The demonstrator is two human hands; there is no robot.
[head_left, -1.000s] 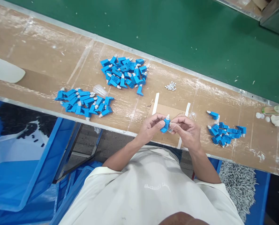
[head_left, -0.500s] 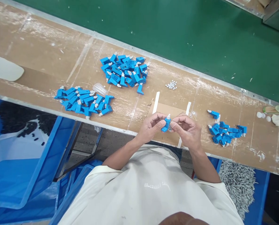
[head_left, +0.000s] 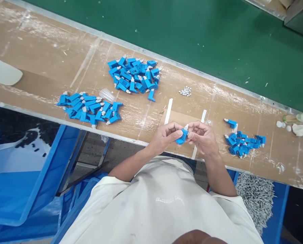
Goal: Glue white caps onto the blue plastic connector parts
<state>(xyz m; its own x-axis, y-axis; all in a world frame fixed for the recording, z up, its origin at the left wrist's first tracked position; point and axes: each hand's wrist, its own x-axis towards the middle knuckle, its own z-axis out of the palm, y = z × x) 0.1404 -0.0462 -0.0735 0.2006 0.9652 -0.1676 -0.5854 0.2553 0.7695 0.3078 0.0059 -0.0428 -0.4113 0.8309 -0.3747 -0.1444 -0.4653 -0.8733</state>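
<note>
Between my two hands is a small blue plastic part [head_left: 182, 137] with a white tip pointing away from me. My left hand [head_left: 164, 138] grips its left side between thumb and fingers. On the other side, the thumb and fingers of my right hand [head_left: 202, 138] are pinched close at the part's right edge and white tip; whether something tiny is between them is hidden. Both hands are above a cardboard sheet [head_left: 183, 117] held down by white tape strips. Beyond them lies a little heap of small white-grey pieces [head_left: 185, 91].
Similar blue parts lie in a far pile [head_left: 134, 74], a left pile [head_left: 90, 107] and a smaller right pile [head_left: 244, 142]. A clear plastic cup [head_left: 107, 95] lies near the left pile. Blue bins stand below the table edge, one with grey pieces [head_left: 255, 200]. A bottle [head_left: 299, 118] lies far right.
The blue part has tilted slightly to the right in my hands. My right fingers have shifted up toward its white tip. The whole view has moved a little.
</note>
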